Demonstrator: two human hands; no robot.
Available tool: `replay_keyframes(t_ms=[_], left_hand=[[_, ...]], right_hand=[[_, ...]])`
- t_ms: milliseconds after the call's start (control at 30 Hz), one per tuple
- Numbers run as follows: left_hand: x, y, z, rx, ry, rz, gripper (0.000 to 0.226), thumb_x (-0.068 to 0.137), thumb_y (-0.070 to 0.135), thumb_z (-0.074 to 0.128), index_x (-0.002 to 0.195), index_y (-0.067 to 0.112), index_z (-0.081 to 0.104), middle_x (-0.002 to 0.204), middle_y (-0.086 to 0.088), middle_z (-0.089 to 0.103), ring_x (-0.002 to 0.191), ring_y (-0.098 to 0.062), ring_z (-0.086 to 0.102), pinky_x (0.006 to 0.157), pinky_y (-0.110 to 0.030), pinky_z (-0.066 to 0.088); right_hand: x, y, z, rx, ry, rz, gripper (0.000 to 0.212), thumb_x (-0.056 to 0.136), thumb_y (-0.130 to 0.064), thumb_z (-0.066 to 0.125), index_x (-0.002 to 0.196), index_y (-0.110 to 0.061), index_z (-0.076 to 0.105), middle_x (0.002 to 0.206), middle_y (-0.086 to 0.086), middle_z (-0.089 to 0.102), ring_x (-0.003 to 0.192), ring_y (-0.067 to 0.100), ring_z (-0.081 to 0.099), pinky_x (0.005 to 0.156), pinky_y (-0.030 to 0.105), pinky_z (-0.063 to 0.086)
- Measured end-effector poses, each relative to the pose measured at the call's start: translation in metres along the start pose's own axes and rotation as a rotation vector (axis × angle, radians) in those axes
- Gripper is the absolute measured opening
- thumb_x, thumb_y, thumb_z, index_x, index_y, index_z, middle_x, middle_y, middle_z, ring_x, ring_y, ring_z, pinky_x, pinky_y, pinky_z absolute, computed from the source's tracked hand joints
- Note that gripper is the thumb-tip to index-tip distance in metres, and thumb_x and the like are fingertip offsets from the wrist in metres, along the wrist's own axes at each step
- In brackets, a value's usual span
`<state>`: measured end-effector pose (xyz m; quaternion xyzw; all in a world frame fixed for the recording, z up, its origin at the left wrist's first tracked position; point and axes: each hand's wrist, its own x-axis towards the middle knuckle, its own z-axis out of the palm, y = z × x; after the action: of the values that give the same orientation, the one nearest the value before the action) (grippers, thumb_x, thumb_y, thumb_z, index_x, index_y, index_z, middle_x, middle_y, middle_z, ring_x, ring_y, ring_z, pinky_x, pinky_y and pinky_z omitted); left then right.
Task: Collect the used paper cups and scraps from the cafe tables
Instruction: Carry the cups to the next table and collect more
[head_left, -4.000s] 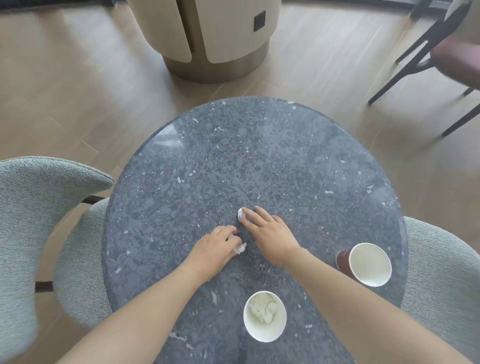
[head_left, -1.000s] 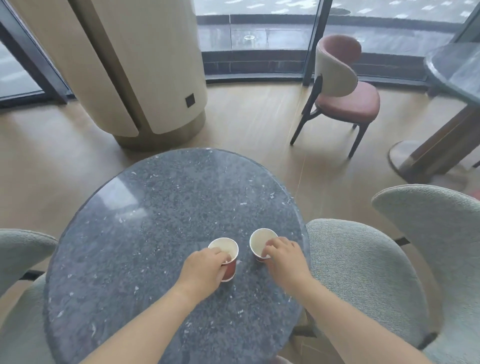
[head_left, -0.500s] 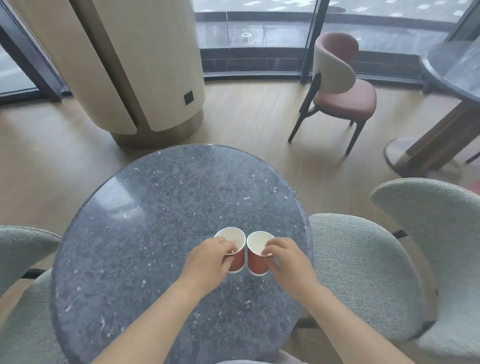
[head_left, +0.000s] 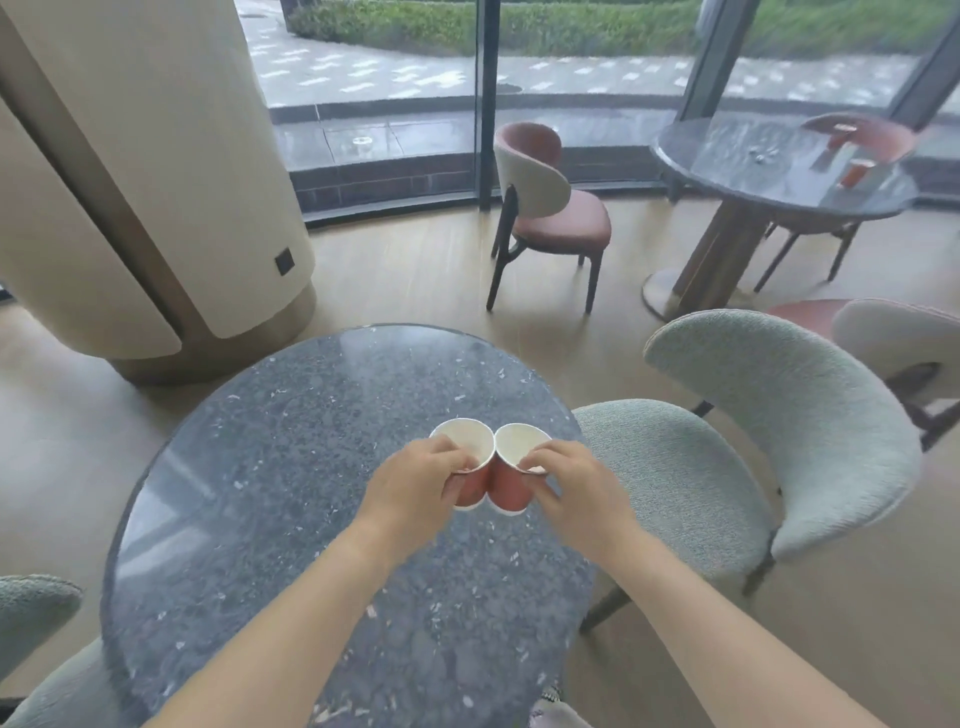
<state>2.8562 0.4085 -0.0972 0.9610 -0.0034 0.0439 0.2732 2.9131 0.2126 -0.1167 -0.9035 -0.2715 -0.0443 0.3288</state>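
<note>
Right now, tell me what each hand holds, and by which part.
Left hand pinches the left cup near its rim; right hand pinches the right cup near its rim.

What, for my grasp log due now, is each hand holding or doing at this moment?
Left hand: closed, grips the left paper cup.
Right hand: closed, grips the right paper cup.

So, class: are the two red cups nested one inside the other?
No, the left cup and right cup are side by side, rims touching.
</note>
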Motion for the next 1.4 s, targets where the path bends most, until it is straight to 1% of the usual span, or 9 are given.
replay_keyframes(t_ms=[67,167,333,667,733,967,1100,1200,1400], left_hand=[[-0.007,0.008,-0.008,-0.009,0.019,0.060,0.026,0.087,0.014,0.058,0.105,0.030,0.066,0.106,0.011,0.063,0.097,-0.018,0.057,0.073,-0.031,0.046],[-0.015,0.022,-0.019,-0.039,0.012,0.148,0.028,0.085,0.011,0.058,0.101,0.032,0.066,0.105,0.014,0.063,0.094,-0.016,0.058,0.073,-0.034,0.049],[-0.019,0.056,-0.029,-0.043,-0.037,0.295,0.027,0.081,0.010,0.058,0.097,0.030,0.067,0.103,0.014,0.063,0.090,-0.016,0.059,0.070,-0.030,0.047],[-0.036,0.125,0.001,-0.058,-0.145,0.531,0.023,0.085,0.016,0.057,0.099,0.032,0.067,0.095,0.018,0.062,0.084,-0.012,0.060,0.063,-0.026,0.044],[-0.038,0.137,0.013,-0.025,-0.170,0.582,0.025,0.085,0.016,0.057,0.101,0.031,0.067,0.098,0.017,0.064,0.085,-0.014,0.060,0.063,-0.026,0.044],[-0.036,0.205,0.074,0.000,-0.293,0.700,0.026,0.083,0.014,0.057,0.101,0.030,0.067,0.098,0.014,0.064,0.089,-0.017,0.058,0.064,-0.027,0.043],[-0.039,0.260,0.124,0.002,-0.392,0.771,0.027,0.081,0.015,0.058,0.100,0.032,0.066,0.101,0.014,0.064,0.090,-0.019,0.058,0.066,-0.030,0.045],[-0.043,0.304,0.167,0.044,-0.448,0.833,0.027,0.083,0.021,0.055,0.104,0.035,0.064,0.105,0.016,0.062,0.095,-0.016,0.057,0.062,-0.026,0.037],[-0.049,0.396,0.250,0.082,-0.565,0.977,0.026,0.083,0.024,0.049,0.104,0.031,0.063,0.104,0.009,0.063,0.092,-0.020,0.058,0.066,-0.028,0.041]], right_hand=[[-0.012,-0.013,-0.010,0.002,0.036,0.009,0.010,0.083,-0.011,0.065,0.090,-0.017,0.068,0.096,-0.003,0.067,0.095,0.021,0.058,0.074,0.029,0.046],[-0.032,-0.030,-0.025,-0.023,0.146,0.035,0.010,0.080,-0.008,0.067,0.087,-0.015,0.069,0.094,-0.001,0.068,0.092,0.022,0.059,0.075,0.025,0.042],[-0.065,-0.043,-0.055,-0.050,0.253,0.095,0.009,0.081,-0.009,0.067,0.088,-0.015,0.069,0.095,-0.001,0.066,0.092,0.023,0.058,0.079,0.035,0.048],[-0.159,-0.036,-0.105,-0.163,0.441,0.290,0.013,0.079,-0.011,0.069,0.085,-0.023,0.067,0.087,-0.011,0.064,0.086,0.006,0.053,0.075,0.012,0.036],[-0.180,-0.028,-0.108,-0.172,0.452,0.334,0.014,0.079,-0.011,0.069,0.085,-0.023,0.067,0.087,-0.010,0.064,0.086,0.006,0.052,0.076,0.013,0.037],[-0.244,0.017,-0.135,-0.195,0.523,0.489,0.014,0.076,-0.008,0.071,0.083,-0.020,0.068,0.084,-0.005,0.064,0.083,0.016,0.055,0.077,0.021,0.041],[-0.286,0.050,-0.168,-0.208,0.562,0.571,0.015,0.075,-0.003,0.071,0.082,-0.016,0.069,0.082,-0.002,0.064,0.081,0.020,0.055,0.077,0.017,0.036],[-0.321,0.081,-0.193,-0.213,0.572,0.638,0.013,0.076,-0.003,0.071,0.081,-0.015,0.068,0.081,-0.004,0.063,0.081,0.021,0.055,0.073,0.016,0.035],[-0.393,0.147,-0.235,-0.241,0.567,0.787,0.011,0.077,-0.008,0.071,0.081,-0.018,0.068,0.084,-0.008,0.062,0.087,0.018,0.057,0.064,0.032,0.050]])
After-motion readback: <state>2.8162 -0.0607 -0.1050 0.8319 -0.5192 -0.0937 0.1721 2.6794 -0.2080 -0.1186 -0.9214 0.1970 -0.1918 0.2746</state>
